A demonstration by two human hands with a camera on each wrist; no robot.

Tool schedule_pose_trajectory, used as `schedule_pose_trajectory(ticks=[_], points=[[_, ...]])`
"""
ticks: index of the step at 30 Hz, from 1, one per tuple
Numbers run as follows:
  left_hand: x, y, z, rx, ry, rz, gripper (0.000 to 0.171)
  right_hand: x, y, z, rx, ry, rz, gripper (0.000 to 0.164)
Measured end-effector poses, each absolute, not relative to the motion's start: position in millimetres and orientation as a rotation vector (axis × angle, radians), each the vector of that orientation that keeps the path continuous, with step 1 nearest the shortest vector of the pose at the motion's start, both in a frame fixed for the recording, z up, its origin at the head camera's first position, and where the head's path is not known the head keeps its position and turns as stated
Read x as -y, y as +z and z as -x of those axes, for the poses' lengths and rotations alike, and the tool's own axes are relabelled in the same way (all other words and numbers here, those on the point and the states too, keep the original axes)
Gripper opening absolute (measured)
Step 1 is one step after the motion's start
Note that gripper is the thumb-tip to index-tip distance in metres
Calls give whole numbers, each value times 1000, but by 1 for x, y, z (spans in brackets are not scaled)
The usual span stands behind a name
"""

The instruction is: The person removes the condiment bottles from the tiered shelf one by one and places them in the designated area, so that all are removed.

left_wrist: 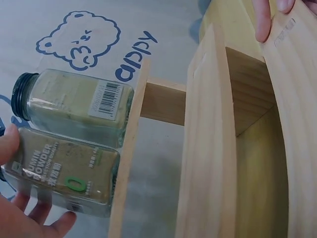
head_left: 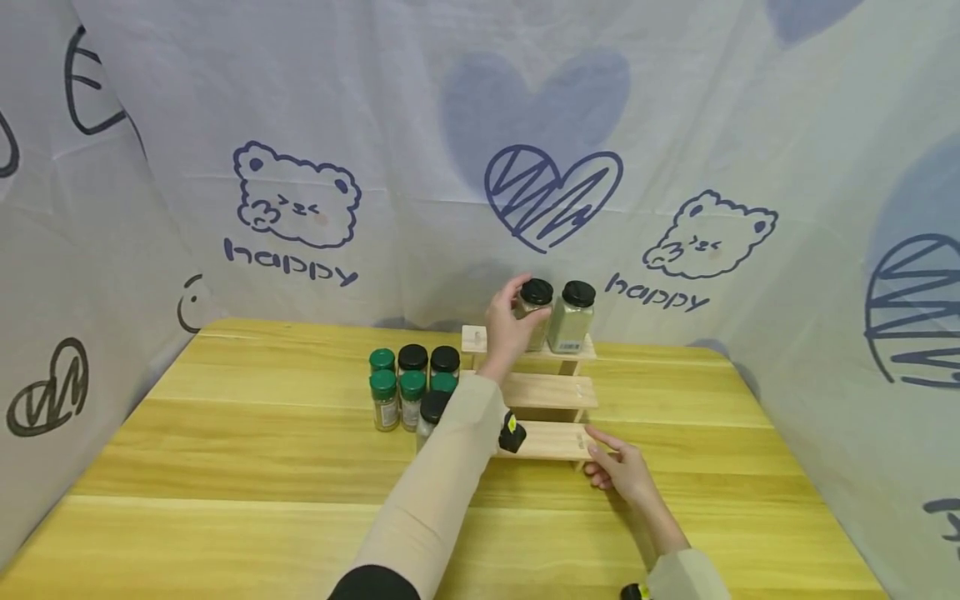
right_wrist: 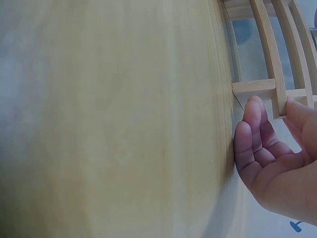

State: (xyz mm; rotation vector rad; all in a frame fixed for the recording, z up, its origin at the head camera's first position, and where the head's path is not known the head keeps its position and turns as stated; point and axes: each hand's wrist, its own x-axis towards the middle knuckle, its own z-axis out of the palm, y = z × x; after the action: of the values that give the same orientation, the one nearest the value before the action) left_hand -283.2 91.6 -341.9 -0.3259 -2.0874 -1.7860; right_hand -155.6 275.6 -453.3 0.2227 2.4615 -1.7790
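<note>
A three-tier wooden step rack (head_left: pixel 551 390) stands on the table. On its top tier my left hand (head_left: pixel 505 331) grips a square glass jar of cumin powder (left_wrist: pixel 64 171) with a black lid, thumb on one side and fingers on the other. The jar's base is right at the top board. Just to its right stands a similar jar of pale green powder (head_left: pixel 572 325), its barcode label showing in the left wrist view. My right hand (head_left: pixel 621 468) holds the right end of the lowest board, thumb at the board's edge and the other fingers bent below it beside the leg.
Left of the rack, several spice jars stand grouped: green-lidded ones (head_left: pixel 384 404) and black-lidded ones (head_left: pixel 412 358), partly hidden by my left sleeve (head_left: pixel 442 467). Behind the wooden table (head_left: pixel 262 467) hangs a white cloth (head_left: pixel 420 233) with bear and heart drawings.
</note>
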Motion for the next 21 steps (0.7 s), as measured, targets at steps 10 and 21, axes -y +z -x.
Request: schedule_pose_trajectory(ticks=[10,21], points=[[-91,-339,272,2112,-1719,356,46,-276,-454,156,-2461,-1781,-221,39],[-82,-334,256,2090,-1730,443,47,-276,-452,156,-2458,-1776,-221,40]])
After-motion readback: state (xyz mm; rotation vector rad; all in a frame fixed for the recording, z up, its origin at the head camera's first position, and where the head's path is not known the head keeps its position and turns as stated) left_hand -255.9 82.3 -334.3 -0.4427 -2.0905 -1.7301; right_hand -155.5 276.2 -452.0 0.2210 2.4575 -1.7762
